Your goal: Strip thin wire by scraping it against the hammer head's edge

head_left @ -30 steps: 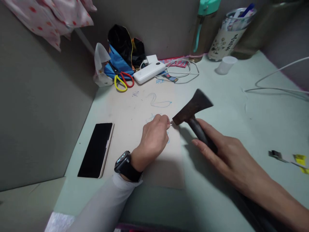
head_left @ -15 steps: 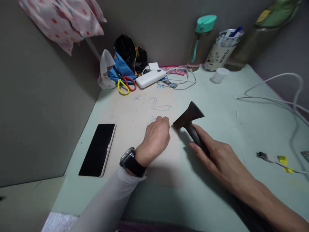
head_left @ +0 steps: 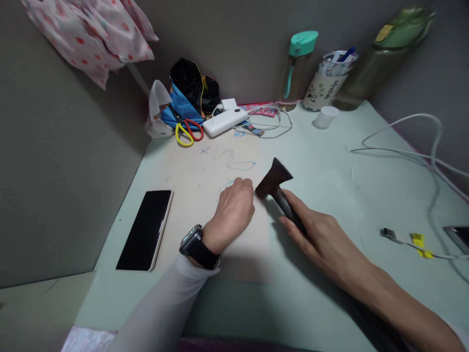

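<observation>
Right hand (head_left: 322, 234): closed around the dark handle of a small hatchet (head_left: 276, 188). The blunt back of its rusty head sits low, touching or just short of the left fingertips; a second ago it was raised higher over the desk, so the head has come down and the swing reads as a tap at or near its landing.

Left hand (head_left: 234, 210): fingers pinched narrow on something tiny, possibly a small nail, too small to tell. It rests on the beige board (head_left: 205, 181), in the same place as before; the pinched item is probably still being steadied.

Beside the left wrist: wristwatch (head_left: 198, 247). Left of that hand: phone (head_left: 144, 230), face up. Beyond both hands: scissors (head_left: 187, 131), power bank (head_left: 224, 121). Right of the right hand: cable end with a yellow tag (head_left: 406, 239).
</observation>
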### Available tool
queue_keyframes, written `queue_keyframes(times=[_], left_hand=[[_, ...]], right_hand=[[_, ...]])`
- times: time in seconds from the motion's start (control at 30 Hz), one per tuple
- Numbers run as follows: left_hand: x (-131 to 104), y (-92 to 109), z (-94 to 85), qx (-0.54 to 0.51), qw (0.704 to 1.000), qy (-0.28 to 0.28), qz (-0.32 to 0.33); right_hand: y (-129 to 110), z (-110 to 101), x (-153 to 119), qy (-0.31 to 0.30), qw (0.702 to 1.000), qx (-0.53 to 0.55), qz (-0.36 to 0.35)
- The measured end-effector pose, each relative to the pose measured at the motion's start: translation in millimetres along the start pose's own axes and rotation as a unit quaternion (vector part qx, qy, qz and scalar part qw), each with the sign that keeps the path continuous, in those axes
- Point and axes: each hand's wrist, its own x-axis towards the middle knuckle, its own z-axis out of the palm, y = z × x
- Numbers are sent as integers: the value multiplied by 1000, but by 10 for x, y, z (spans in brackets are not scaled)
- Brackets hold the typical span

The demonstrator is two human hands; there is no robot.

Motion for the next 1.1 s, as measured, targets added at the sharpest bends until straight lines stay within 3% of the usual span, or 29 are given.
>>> queue_keyframes(times=[0.17, 0.4, 0.8, 1.1], left_hand=[[9, 0, 3, -3, 1000, -4, -3], [13, 13, -16, -7, 1000, -9, -2], [-50, -104, 98, -72, 996, 55, 16], [-47, -111, 83, -67, 997, 37, 18]], right_hand=[[27, 6, 13, 26, 1000, -3, -14], [72, 78, 42, 6, 1000, 9, -12], [175, -38, -6, -4, 992, 55, 116], [195, -54, -14, -27, 981, 106, 159]])
